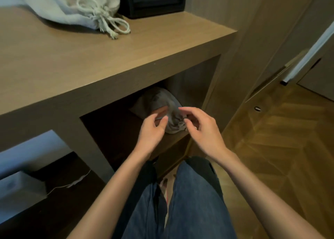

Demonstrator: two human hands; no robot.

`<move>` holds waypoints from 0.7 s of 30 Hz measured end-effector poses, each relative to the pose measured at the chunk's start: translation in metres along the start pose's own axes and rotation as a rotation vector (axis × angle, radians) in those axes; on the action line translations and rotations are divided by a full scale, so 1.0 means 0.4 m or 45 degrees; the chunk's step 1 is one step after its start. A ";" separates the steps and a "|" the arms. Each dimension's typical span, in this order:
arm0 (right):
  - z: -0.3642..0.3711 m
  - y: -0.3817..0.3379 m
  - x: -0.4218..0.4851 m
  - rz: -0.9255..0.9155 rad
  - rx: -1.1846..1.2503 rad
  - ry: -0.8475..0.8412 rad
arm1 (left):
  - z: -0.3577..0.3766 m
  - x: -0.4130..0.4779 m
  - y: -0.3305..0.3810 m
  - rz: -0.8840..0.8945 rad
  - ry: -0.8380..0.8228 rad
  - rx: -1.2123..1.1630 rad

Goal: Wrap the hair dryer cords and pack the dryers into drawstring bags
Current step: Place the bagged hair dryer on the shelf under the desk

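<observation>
A grey drawstring bag (163, 101), filled and tied shut, lies in the open cubby under the wooden counter. My left hand (153, 128) hovers just in front of its left side, fingers apart, holding nothing. My right hand (200, 126) is at the bag's tied mouth on the right, fingers curled but apart from it. A second, pale drawstring bag (72, 5) sits on the counter (90, 58) at the back left, its cord knotted. No hair dryer or cord shows outside the bags.
A black box (153, 0) stands at the back of the counter beside the pale bag. A lower left cubby holds a grey box (18, 190) and a thin white cable (72, 183). A wardrobe door with a metal handle (307, 54) is to the right, above wooden flooring.
</observation>
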State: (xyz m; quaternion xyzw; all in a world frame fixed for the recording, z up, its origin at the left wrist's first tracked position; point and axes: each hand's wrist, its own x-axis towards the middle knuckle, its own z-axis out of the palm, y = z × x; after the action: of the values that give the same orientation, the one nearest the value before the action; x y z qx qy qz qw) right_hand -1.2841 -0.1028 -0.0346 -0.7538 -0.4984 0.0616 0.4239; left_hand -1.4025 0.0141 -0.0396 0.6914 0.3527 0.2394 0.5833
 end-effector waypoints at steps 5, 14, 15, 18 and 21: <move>-0.101 -0.146 -0.028 -0.135 0.051 0.129 | -0.035 -0.117 0.143 0.287 -0.100 -0.025; -0.211 -0.362 0.002 -0.302 0.061 0.248 | -0.145 -0.222 0.334 0.570 -0.069 -0.011; -0.217 -0.384 0.012 -0.309 0.064 0.251 | -0.163 -0.223 0.352 0.586 -0.053 -0.005; -0.221 -0.444 0.047 -0.333 0.080 0.241 | -0.226 -0.216 0.403 0.608 0.010 0.001; -0.206 -0.490 0.091 -0.355 0.065 0.202 | -0.301 -0.194 0.442 0.626 0.115 0.051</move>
State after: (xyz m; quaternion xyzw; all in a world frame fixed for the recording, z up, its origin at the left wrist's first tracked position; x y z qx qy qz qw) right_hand -1.3605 -0.0928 0.1668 -0.6687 -0.5615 -0.0451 0.4854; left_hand -1.5044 0.0188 0.1639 0.7563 0.2044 0.3977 0.4776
